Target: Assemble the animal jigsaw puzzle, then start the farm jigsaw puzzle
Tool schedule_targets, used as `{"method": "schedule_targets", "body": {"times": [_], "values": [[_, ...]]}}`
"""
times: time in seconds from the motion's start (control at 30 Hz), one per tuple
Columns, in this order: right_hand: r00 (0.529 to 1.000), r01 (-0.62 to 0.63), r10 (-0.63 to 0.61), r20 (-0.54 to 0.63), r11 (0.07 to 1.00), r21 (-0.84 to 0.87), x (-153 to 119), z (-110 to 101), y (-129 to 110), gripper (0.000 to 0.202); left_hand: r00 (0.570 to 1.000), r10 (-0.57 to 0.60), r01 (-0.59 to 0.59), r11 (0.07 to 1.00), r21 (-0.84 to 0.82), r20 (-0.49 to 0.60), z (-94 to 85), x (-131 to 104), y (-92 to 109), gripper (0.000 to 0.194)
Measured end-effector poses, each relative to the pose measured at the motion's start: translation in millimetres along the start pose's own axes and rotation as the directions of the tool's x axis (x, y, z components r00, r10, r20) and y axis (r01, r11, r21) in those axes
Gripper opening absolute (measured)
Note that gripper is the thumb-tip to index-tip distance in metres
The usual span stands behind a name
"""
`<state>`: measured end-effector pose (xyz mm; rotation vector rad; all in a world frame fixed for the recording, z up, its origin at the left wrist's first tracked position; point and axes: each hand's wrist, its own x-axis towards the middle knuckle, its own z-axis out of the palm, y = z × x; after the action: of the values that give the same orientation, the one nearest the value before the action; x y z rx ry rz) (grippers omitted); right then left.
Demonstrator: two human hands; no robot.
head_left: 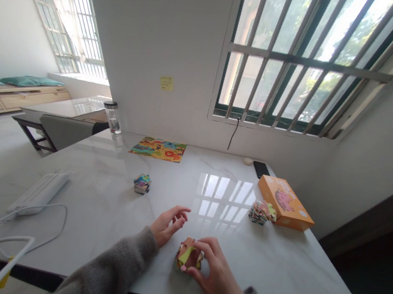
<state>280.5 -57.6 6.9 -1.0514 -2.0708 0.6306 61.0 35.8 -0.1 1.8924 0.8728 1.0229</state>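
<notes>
Close to the front edge of the white table stands a small stack of jigsaw puzzle pieces (185, 255), brown, yellow-green and pink on top. My right hand (216, 273) grips its right side, with thumb and fingers curved around the pieces. Just beyond the stack and to its left, my left hand (169, 225) holds nothing; its fingers are apart and loosely bent above the tabletop. Another stack of puzzle pieces (142, 184), teal and purple on top, is farther off on the left. A third stack (259, 213) sits at the right against the orange box.
An orange box (286, 204) lies at the right, with a black phone (260, 169) behind it. A colourful animal picture sheet (161, 149) and a clear bottle (112, 118) are at the back. On the left lies a white power strip (38, 191) with cables.
</notes>
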Motion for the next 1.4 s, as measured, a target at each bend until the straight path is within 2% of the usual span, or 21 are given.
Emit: {"method": "schedule_targets", "body": {"times": [0.13, 0.27, 0.33, 0.43, 0.57, 0.6, 0.67, 0.7, 0.73, 0.9, 1.27, 1.33, 1.4], "values": [[0.999, 0.004, -0.002, -0.055, 0.999, 0.051, 1, -1, 4, 0.037, 1.000, -0.029, 0.029, 1.000, -0.010, 0.011, 9.3, 7, -5, 0.051], [0.998, 0.032, -0.036, 0.052, 0.997, 0.072, 2, -10, 1, 0.047, 0.994, -0.049, 0.040, 0.995, 0.087, 0.102, 10.9, 7, -6, 0.053], [0.998, 0.031, -0.037, 0.055, 0.994, 0.109, 5, -16, 2, 0.053, 0.992, -0.060, 0.050, 0.995, 0.085, 0.113, 10.2, 7, -7, 0.053], [0.999, -0.050, 0.051, -0.003, 0.991, 0.124, 25, -25, 13, 0.045, 0.991, -0.070, 0.060, 0.994, 0.088, 0.114, 8.3, 8, -8, 0.051], [0.978, -0.181, 0.169, 0.122, 0.979, 0.097, 72, -32, 49, 0.026, 0.995, -0.078, 0.064, 0.979, 0.192, 0.066, 2.1, 12, -11, 0.040], [0.970, -0.229, 0.216, 0.113, 0.966, 0.121, 83, -31, 59, 0.026, 0.996, -0.081, 0.070, 0.970, 0.232, 0.036, 0.2, 13, -11, 0.037], [0.953, -0.294, 0.301, -0.023, 0.944, 0.150, 100, -28, 75, 0.025, 0.996, -0.086, 0.075, 0.957, 0.280, 0.026, -3.0, 16, -11, 0.035], [0.942, -0.310, 0.324, -0.091, 0.940, 0.142, 105, -25, 80, 0.026, 0.996, -0.083, 0.071, 0.954, 0.290, 0.029, -4.0, 16, -10, 0.035], [0.944, -0.303, 0.315, -0.099, 0.945, 0.119, 108, -21, 83, 0.026, 0.996, -0.084, 0.072, 0.952, 0.296, 0.027, -4.3, 16, -8, 0.035], [0.974, -0.214, 0.212, -0.081, 0.977, -0.009, 102, -10, 83, 0.024, 0.994, -0.099, 0.087, 0.966, 0.245, 0.037, -0.8, 13, -1, 0.040], [0.983, -0.179, 0.176, -0.045, 0.982, -0.066, 94, -11, 78, 0.023, 0.989, -0.115, 0.104, 0.988, 0.113, 0.095, -2.0, 9, 2, 0.037], [0.984, -0.176, 0.174, -0.044, 0.983, -0.057, 94, -11, 80, 0.024, 0.990, -0.071, 0.062, 0.995, 0.076, 0.122, -5.4, 5, 10, 0.033], [0.984, -0.177, 0.175, -0.041, 0.983, -0.046, 93, -10, 81, 0.024, 0.983, 0.018, -0.030, 0.998, 0.063, 0.182, -8.3, 0, 21, 0.027]]}}
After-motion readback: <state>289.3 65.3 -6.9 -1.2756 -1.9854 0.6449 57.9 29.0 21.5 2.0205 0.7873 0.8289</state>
